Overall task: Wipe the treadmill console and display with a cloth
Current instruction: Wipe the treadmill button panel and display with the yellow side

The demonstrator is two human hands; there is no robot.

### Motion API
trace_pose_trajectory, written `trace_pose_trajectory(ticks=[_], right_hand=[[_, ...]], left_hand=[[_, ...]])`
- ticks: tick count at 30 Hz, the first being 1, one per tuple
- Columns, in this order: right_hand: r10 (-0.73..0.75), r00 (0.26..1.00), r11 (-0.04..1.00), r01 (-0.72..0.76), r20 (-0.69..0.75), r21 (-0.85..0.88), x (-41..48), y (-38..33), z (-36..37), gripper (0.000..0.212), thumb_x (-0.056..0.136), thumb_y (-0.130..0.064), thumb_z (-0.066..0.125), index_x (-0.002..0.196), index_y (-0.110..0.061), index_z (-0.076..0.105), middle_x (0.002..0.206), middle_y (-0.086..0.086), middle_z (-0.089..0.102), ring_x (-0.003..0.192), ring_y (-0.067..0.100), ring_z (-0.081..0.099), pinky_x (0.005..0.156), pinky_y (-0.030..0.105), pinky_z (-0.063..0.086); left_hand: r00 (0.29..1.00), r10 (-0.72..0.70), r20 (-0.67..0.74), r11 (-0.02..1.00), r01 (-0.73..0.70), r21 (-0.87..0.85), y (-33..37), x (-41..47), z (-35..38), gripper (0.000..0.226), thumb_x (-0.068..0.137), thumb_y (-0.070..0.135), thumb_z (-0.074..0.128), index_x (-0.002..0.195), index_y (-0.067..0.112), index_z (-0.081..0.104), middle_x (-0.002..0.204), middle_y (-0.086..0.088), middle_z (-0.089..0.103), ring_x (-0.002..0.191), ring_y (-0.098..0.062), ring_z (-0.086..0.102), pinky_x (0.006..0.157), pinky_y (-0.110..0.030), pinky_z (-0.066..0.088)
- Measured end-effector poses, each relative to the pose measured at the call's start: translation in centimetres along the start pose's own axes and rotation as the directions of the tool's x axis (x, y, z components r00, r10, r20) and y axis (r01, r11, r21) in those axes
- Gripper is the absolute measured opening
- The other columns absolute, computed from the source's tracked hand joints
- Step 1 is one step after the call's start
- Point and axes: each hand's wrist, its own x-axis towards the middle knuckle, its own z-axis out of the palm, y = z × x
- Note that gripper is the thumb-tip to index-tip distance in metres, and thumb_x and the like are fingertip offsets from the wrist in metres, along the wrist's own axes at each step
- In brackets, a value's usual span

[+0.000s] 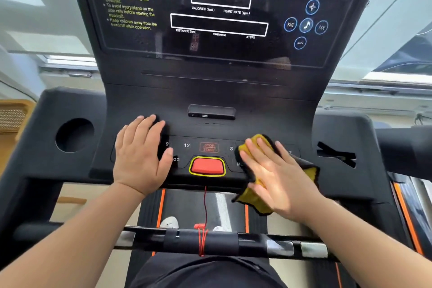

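Observation:
The black treadmill console fills the view, with its glossy dark display at the top. A yellow cloth with dark trim lies on the right part of the button strip. My right hand presses flat on that cloth, fingers spread and pointing up-left. My left hand rests flat on the left part of the button strip, holding nothing and covering some buttons. The red safety key sits between my two hands.
A round cup holder is at the console's left, a slotted recess at its right. A red cord runs from the safety key down to the black handlebar. The belt with orange edges and a shoe lie below.

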Motion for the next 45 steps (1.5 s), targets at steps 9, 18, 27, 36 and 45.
trace_pose_trajectory(ticks=[9,18,27,36,45], right_hand=[[0.413,0.909,0.910,-0.410,-0.060,0.057,4.8,2.6,-1.6,0.100,0.092,-0.080,0.016,0.165,-0.014,-0.003,0.169,0.018,-0.025,0.155,0.036,-0.026,0.122,0.054,-0.012],[0.000,0.999,1.000,0.001,-0.043,0.015,0.7,-1.3,-0.1,0.079,0.100,-0.062,0.040,0.164,-0.020,0.023,0.172,0.005,0.013,0.160,0.025,0.008,0.128,0.048,0.009],[0.423,0.906,0.904,-0.421,-0.014,0.078,2.3,2.4,-1.1,0.103,0.088,-0.086,0.004,0.165,-0.018,-0.006,0.168,0.009,-0.029,0.156,0.027,-0.026,0.126,0.049,-0.013],[0.109,0.993,0.994,-0.108,-0.044,0.026,3.0,-5.6,-0.4,0.090,0.095,-0.074,0.034,0.165,-0.018,0.022,0.172,0.008,0.007,0.160,0.029,0.008,0.128,0.053,0.015],[0.491,0.871,0.871,-0.491,0.009,0.011,0.8,-2.8,-0.4,0.119,0.082,-0.094,0.008,0.163,-0.008,0.023,0.171,0.019,0.010,0.159,0.035,0.007,0.128,0.055,0.012]], left_hand=[[1.000,0.013,-0.004,1.000,-0.013,-0.007,-0.1,0.0,0.0,0.063,0.087,0.043,0.040,0.134,0.006,0.058,0.143,-0.016,0.055,0.136,-0.041,0.045,0.113,-0.057,0.030],[1.000,0.005,-0.012,1.000,-0.005,-0.018,-0.1,0.1,0.0,0.063,0.086,0.043,0.040,0.132,0.005,0.059,0.142,-0.016,0.056,0.134,-0.039,0.046,0.110,-0.056,0.032],[1.000,0.009,-0.006,1.000,-0.009,-0.021,-0.2,0.1,0.0,0.062,0.086,0.043,0.039,0.131,0.005,0.060,0.141,-0.016,0.057,0.134,-0.039,0.046,0.109,-0.056,0.032],[0.999,0.024,-0.024,0.999,-0.025,-0.026,-0.1,0.0,0.0,0.061,0.087,0.043,0.039,0.130,0.004,0.060,0.139,-0.016,0.058,0.131,-0.039,0.047,0.108,-0.052,0.031],[0.999,0.029,-0.021,0.998,-0.030,-0.058,-0.3,0.0,-0.1,0.060,0.087,0.042,0.039,0.129,0.005,0.060,0.139,-0.015,0.058,0.132,-0.038,0.047,0.108,-0.053,0.032]])
